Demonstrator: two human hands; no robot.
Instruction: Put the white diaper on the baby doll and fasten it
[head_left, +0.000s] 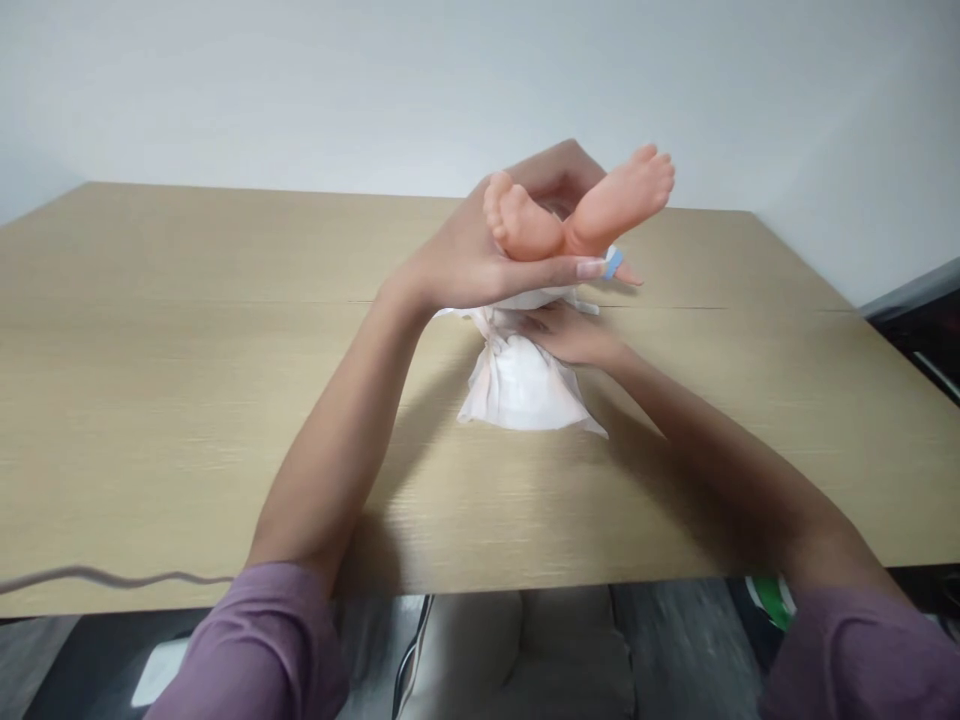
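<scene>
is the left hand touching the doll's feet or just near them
Touching. The head view shows the left hand clasping the doll's feet near the ankles, its thumb lying along them.

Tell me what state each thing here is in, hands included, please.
Doll's feet: bare, raised above the table, toes pointing apart.
Left hand: closed around the doll, by its feet.
Right hand: low at the diaper, fingers partly hidden.
White diaper: near end spread out, gathered toward the middle, rest hidden.
Cable: slightly wavy, lying near the table's front edge.
</scene>
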